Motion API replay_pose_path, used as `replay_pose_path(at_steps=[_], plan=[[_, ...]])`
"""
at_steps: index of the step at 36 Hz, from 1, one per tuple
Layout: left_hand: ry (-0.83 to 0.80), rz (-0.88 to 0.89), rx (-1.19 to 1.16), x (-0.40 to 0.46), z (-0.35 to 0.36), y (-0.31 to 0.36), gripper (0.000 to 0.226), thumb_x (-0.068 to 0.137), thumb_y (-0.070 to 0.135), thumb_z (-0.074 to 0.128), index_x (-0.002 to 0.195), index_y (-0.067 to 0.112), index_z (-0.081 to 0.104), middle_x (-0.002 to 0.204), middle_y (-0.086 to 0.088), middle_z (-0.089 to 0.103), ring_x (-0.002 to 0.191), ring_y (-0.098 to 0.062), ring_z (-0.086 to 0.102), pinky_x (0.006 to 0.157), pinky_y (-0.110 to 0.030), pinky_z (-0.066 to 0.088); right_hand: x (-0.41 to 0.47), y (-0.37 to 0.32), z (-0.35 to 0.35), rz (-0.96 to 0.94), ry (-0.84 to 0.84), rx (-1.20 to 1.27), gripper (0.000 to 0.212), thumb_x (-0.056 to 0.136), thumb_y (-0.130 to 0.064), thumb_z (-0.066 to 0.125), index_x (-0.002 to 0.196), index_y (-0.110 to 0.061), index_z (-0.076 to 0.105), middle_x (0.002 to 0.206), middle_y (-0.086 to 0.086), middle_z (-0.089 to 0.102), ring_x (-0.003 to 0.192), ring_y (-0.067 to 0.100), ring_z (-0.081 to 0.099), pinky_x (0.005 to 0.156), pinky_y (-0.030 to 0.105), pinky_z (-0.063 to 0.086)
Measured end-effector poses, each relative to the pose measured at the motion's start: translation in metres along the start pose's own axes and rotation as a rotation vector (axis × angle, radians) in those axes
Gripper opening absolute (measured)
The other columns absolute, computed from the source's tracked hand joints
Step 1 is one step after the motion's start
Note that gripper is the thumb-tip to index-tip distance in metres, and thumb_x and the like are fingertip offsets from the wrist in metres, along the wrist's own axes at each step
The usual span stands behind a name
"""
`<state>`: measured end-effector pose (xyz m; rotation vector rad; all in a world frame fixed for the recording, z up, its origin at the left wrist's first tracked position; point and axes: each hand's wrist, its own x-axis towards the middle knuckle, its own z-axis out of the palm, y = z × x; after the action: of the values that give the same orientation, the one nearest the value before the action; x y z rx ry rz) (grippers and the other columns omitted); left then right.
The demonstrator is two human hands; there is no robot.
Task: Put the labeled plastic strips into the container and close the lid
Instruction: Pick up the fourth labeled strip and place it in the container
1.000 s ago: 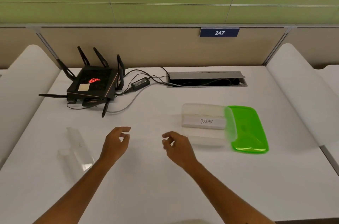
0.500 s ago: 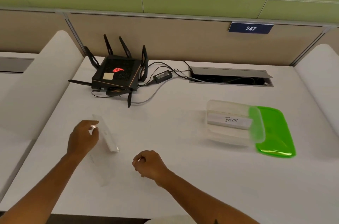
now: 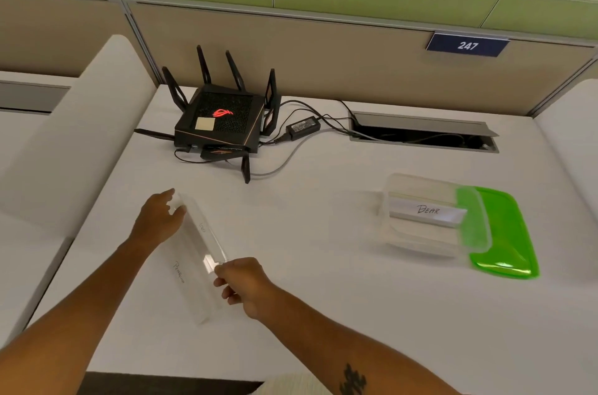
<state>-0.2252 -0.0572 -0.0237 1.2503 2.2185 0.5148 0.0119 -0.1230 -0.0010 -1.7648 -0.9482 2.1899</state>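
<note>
2 hands on 1 clear strip right now: left hand [image 3: 160,220] pinching the far end of the raised strip [image 3: 204,234], right hand [image 3: 242,281] curled around the near end, fingers mostly closed on it. Probably gripped at both ends because the thing is long, thin and see-through, so easier to lift flat off the white surface [image 3: 323,313] that way. Looks tilted up on edge, faint writing on it, too small to read.

1 more strip, the flat strip [image 3: 191,281], lying on the surface just under it with handwriting, maybe "Penguin", not sure. 1 strip marked "Bear" [image 3: 427,211] already sitting inside the clear container [image 3: 404,239], well off to the right. So 3 strips counted, 1 in, 2 out.

1 green lid [image 3: 504,232] parked beside the container, partly tucked under its right edge, off and within reach for closing later. 1 router [image 3: 220,122] at the back, out of the way.
</note>
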Motion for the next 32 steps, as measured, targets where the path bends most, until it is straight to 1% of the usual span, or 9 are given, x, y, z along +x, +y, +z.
replay_pose_path(at_steps=[3,10,15,18,21,24,26,29,32], plan=[[-0.02,-0.001,-0.025,0.003,-0.001,0.004,0.057,0.099,0.03,0.064,0.15,0.012,0.048,0.145,-0.015,0.055,0.127,-0.034,0.059,0.103,-0.047,0.049,0.004,-0.003,0.004,0.028,0.003,0.085,0.029,0.097,-0.021,0.065,0.121,-0.004,0.069,0.089,0.005,0.07,0.058,0.013,0.052,0.054,0.024,0.043],[-0.04,-0.038,-0.063,0.012,-0.004,0.011,0.049,0.099,0.029,0.064,0.144,0.012,0.055,0.132,-0.013,0.066,0.122,-0.033,0.061,0.103,-0.046,0.049,0.012,-0.009,0.006,0.107,0.038,0.238,0.03,0.098,-0.022,0.061,0.121,-0.005,0.07,0.085,0.005,0.072,0.058,0.015,0.054,0.052,0.025,0.045],[-0.043,-0.083,-0.099,0.017,-0.004,0.015,0.047,0.097,0.025,0.066,0.14,0.011,0.059,0.126,-0.014,0.067,0.121,-0.034,0.06,0.105,-0.046,0.047,0.018,-0.011,0.006,0.13,0.059,0.293,0.028,0.097,-0.014,0.06,0.12,-0.002,0.07,0.084,0.008,0.075,0.057,0.016,0.061,0.053,0.025,0.053],[-0.045,-0.12,-0.171,0.019,-0.005,0.015,0.043,0.094,0.019,0.069,0.135,0.01,0.063,0.117,-0.014,0.068,0.114,-0.033,0.062,0.103,-0.045,0.049,0.021,-0.012,0.005,0.143,0.062,0.325,0.021,0.097,-0.01,0.059,0.11,0.0,0.072,0.083,0.011,0.076,0.058,0.016,0.063,0.057,0.027,0.059],[-0.037,-0.138,-0.228,0.02,-0.005,0.014,0.039,0.09,0.013,0.072,0.129,0.008,0.066,0.105,-0.014,0.071,0.106,-0.032,0.066,0.099,-0.043,0.052,0.024,-0.013,0.003,0.146,0.082,0.347,0.022,0.1,-0.008,0.059,0.113,0.004,0.072,0.085,0.014,0.075,0.058,0.017,0.064,0.057,0.029,0.06],[-0.042,-0.162,-0.274,0.02,-0.005,0.014,0.039,0.088,0.009,0.075,0.126,0.008,0.067,0.099,-0.014,0.072,0.102,-0.033,0.069,0.099,-0.048,0.055,0.026,-0.011,0.001,0.142,0.097,0.362,0.022,0.1,-0.006,0.062,0.115,0.007,0.07,0.086,0.016,0.075,0.058,0.017,0.066,0.056,0.03,0.061],[-0.045,-0.185,-0.313,0.019,-0.005,0.016,0.04,0.087,0.007,0.076,0.126,0.008,0.067,0.099,-0.014,0.072,0.099,-0.033,0.071,0.098,-0.05,0.056,0.026,-0.009,-0.002,0.134,0.111,0.365,0.02,0.099,-0.004,0.064,0.114,0.008,0.071,0.086,0.016,0.076,0.058,0.017,0.067,0.055,0.029,0.061],[-0.038,-0.213,-0.357,0.016,-0.006,0.019,0.043,0.086,0.005,0.077,0.127,0.007,0.065,0.104,-0.016,0.071,0.095,-0.034,0.073,0.097,-0.049,0.057,0.028,-0.007,-0.008,0.093,0.137,0.35,0.014,0.097,-0.004,0.068,0.106,0.006,0.072,0.084,0.015,0.075,0.056,0.017,0.066,0.058,0.03,0.062],[-0.023,-0.223,-0.411,0.009,-0.007,0.024,0.043,0.085,0.003,0.079,0.125,0.009,0.065,0.096,-0.013,0.071,0.086,-0.028,0.072,0.092,-0.045,0.059,0.027,-0.005,-0.018,0.026,0.168,0.301,0.005,0.094,-0.005,0.07,0.094,0.0,0.072,0.081,0.013,0.074,0.053,0.017,0.064,0.056,0.029,0.06]])
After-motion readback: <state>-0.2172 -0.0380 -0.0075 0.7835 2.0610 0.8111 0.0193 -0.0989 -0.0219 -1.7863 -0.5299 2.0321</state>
